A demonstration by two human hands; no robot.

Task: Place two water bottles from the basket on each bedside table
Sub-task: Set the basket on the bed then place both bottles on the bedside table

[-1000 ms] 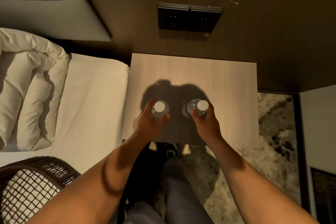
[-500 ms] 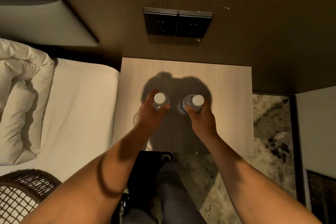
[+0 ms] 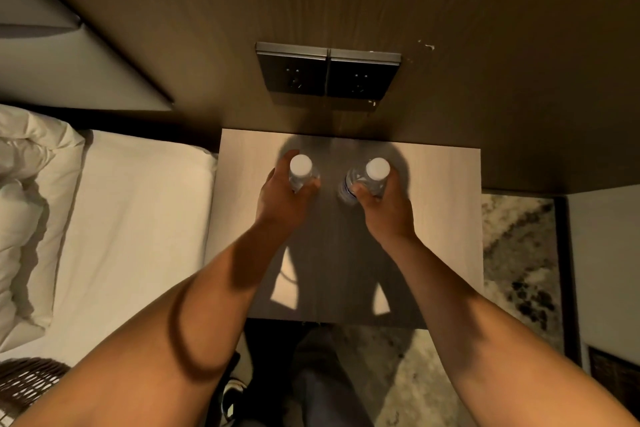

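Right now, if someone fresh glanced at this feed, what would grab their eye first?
The two white-capped water bottles at the centre: the left hand grips the left bottle and the right hand grips the right bottle, both over the back half of the pale bedside table. Next, the dark twin socket panel on the brown wall directly above, and the white bed along the table's left side.

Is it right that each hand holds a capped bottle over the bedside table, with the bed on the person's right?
Not quite. In the head view the left hand and right hand each hold a capped bottle over the bedside table, but the bed is on the person's left.
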